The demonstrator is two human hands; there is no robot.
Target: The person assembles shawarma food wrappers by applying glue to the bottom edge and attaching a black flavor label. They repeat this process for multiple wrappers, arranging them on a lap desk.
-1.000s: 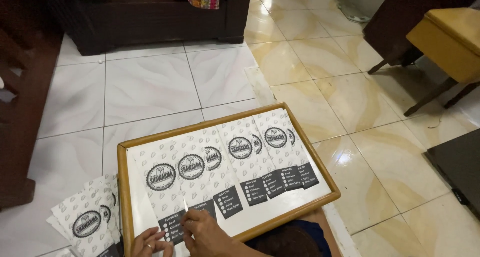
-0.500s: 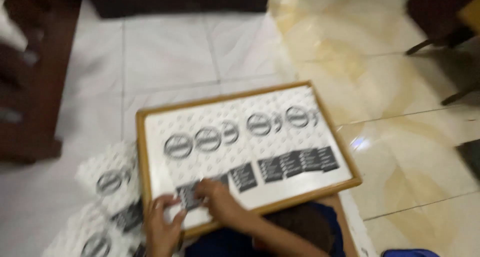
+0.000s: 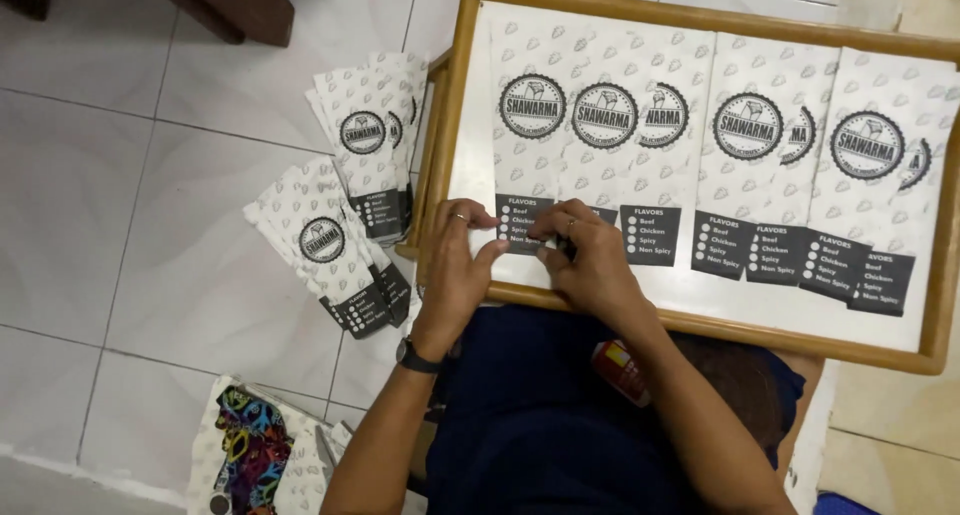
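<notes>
The leftmost paper bag (image 3: 530,140) is lying flat at the left end of the wooden tray (image 3: 455,125), overlapped by the neighbouring bags (image 3: 790,155) fanned to the right. Both hands are meeting on its dark printed panel at the lower edge. The left hand (image 3: 455,270) is pressing down with fingers curled, its grip pinching the bag's bottom edge. The right hand (image 3: 590,260) is lying over the same edge, fingers bent; whether it is clenched on the paper or on some small item cannot be told, as the fingertips are hidden.

Compared with a second ago, the view is sitting closer over the tray, and both hands are remaining on that same leftmost bag, so the work on this bag appears unfinished. The row of bags is unchanged.

Outside the tray, two stacks of matching bags (image 3: 345,225) are lying on the tiled floor (image 3: 130,205) to the left. A multicoloured pouch (image 3: 250,445) is resting lower left. A wristwatch (image 3: 415,357) is showing on the left wrist.
</notes>
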